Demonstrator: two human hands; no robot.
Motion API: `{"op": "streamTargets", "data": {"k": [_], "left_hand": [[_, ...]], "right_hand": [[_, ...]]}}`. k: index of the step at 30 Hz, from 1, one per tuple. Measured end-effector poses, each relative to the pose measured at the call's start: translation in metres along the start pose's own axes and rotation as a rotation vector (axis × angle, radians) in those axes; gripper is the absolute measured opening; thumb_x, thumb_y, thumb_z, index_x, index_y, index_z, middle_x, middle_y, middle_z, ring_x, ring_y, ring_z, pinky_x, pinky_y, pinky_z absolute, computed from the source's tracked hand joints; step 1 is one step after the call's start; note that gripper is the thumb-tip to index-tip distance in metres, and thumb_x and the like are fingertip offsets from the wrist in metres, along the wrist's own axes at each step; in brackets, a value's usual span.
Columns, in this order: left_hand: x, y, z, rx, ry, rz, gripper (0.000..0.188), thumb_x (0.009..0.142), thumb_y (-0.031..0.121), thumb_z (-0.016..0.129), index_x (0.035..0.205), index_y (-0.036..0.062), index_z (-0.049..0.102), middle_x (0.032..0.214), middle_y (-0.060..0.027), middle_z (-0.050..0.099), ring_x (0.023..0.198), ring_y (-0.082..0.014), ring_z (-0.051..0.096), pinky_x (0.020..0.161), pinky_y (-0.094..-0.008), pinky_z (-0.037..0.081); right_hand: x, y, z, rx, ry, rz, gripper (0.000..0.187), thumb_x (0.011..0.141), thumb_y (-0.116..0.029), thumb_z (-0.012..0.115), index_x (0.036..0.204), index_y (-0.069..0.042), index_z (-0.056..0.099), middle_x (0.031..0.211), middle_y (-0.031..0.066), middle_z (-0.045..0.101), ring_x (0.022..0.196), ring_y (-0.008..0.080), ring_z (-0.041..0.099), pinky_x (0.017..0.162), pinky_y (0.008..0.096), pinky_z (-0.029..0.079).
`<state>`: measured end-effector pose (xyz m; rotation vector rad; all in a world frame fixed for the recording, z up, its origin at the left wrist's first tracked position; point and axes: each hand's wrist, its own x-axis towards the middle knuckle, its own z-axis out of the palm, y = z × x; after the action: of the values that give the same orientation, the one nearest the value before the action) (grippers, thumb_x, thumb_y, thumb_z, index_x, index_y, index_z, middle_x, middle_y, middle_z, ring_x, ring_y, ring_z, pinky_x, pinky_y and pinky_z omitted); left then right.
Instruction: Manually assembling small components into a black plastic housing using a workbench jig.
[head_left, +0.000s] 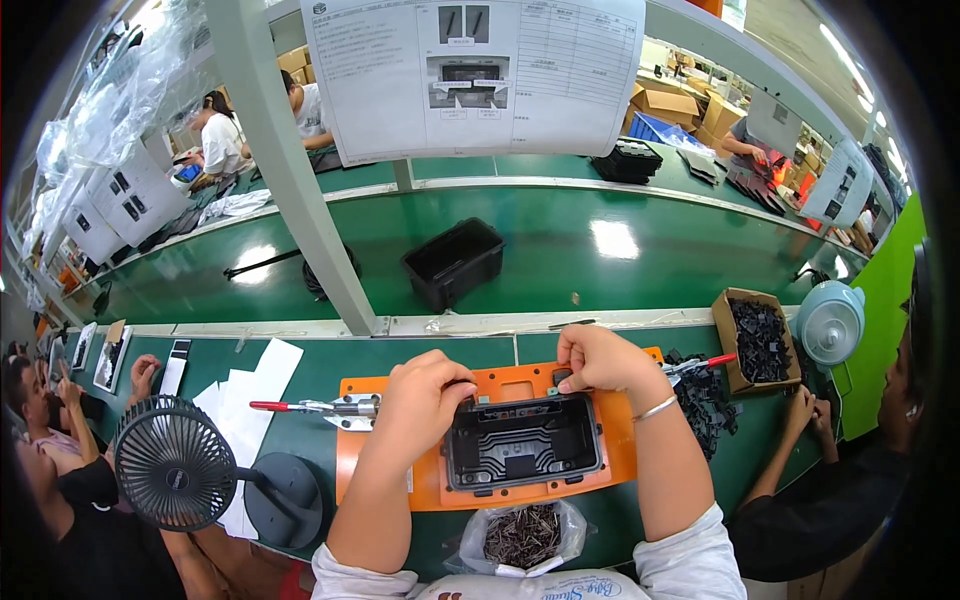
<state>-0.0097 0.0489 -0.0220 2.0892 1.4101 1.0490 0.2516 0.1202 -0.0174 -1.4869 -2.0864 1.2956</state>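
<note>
A black plastic case shell lies in an orange fixture in front of me, its ribbed inside facing up. My left hand is closed at the shell's far left corner, fingertips pinched over a dark spot; what they hold is hidden. At the far right corner my right hand has its fingers closed on a small black plastic piece, mostly covered by the fingertips. A red-handled toggle clamp is mounted on the fixture's left side, and another clamp on its right.
A bag of screws sits at the near edge. Loose black parts and a cardboard box of them lie to the right. A fan and papers stand left. An empty black case rests beyond the rail. Co-workers sit on both sides.
</note>
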Motion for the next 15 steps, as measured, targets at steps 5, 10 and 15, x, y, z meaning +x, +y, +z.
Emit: {"op": "streamTargets", "data": {"k": [5,10,15], "left_hand": [[0.003,-0.014,0.009,0.092,-0.058,0.003,0.009,0.078,0.005,0.068,0.086,0.0008,0.069,0.076,-0.0103,0.059,0.074,-0.0267,0.061,0.067,-0.0352,0.048],[0.006,-0.007,0.015,0.157,-0.117,-0.017,0.007,0.079,0.009,0.068,0.083,0.0034,0.067,0.081,-0.0099,0.06,0.086,-0.0297,0.058,0.079,-0.0386,0.042],[0.002,-0.01,0.022,0.325,-0.143,-0.016,0.013,0.08,0.012,0.068,0.088,0.0087,0.058,0.09,-0.0082,0.053,0.095,-0.0297,0.052,0.083,-0.0393,0.037]], "right_hand": [[0.0,-0.006,0.001,-0.066,-0.039,-0.018,0.034,0.064,0.001,0.08,0.085,-0.002,0.054,0.064,0.0008,0.055,0.057,0.0096,0.051,0.052,0.0249,0.041],[-0.008,0.008,0.003,0.027,0.035,-0.069,0.032,0.063,0.002,0.08,0.082,-0.002,0.055,0.064,-0.0006,0.054,0.057,0.0071,0.049,0.054,0.0226,0.04],[-0.008,0.011,0.008,0.052,0.077,-0.098,0.031,0.063,0.003,0.079,0.081,-0.002,0.055,0.063,-0.0016,0.053,0.058,0.0062,0.048,0.055,0.022,0.041]]}}
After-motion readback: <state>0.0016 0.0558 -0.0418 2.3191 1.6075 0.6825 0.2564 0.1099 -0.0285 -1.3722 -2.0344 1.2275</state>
